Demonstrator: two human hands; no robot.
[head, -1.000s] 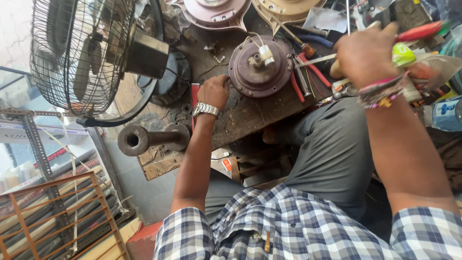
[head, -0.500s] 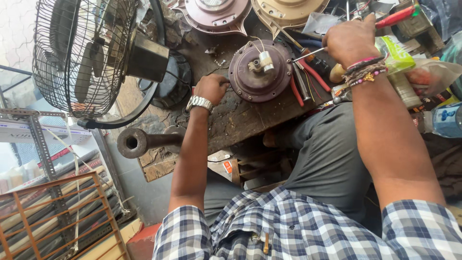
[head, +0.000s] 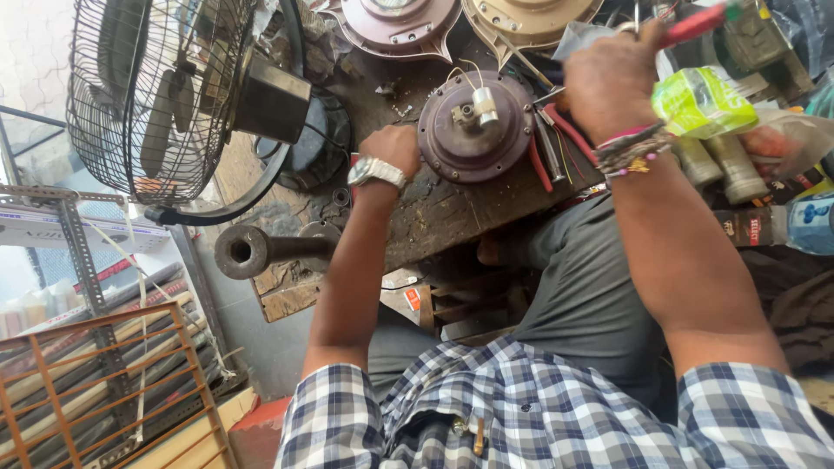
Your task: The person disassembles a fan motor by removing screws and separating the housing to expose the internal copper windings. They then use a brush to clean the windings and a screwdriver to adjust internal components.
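Head view looks down over my checked shirt onto a scarred wooden bench (head: pixel 452 213), where the round purple-brown fan motor (head: pixel 476 128) lies flat with its shaft and a small white part pointing up. My left hand (head: pixel 393 149), a metal watch on the wrist, is curled in a loose fist and pressed against the motor's left rim, steadying it. My right hand (head: pixel 611 76) is closed around a red-handled tool (head: pixel 693 24), just beyond the motor's right edge; I cannot tell what kind of tip it has, since the fingers hide it. I judge that the step in hand is bringing the tool onto the motor housing while the other hand braces it. The next move calls for setting the tip squarely on a fastener or on the shaft and keeping the casing from turning on the wood. Against the frame a second ago, my right hand has come in from further right, closer to the motor, and the red handle now pokes up near the top edge; my left hand has stayed at the rim. A caged pedestal fan (head: pixel 165 95) stands to the left.
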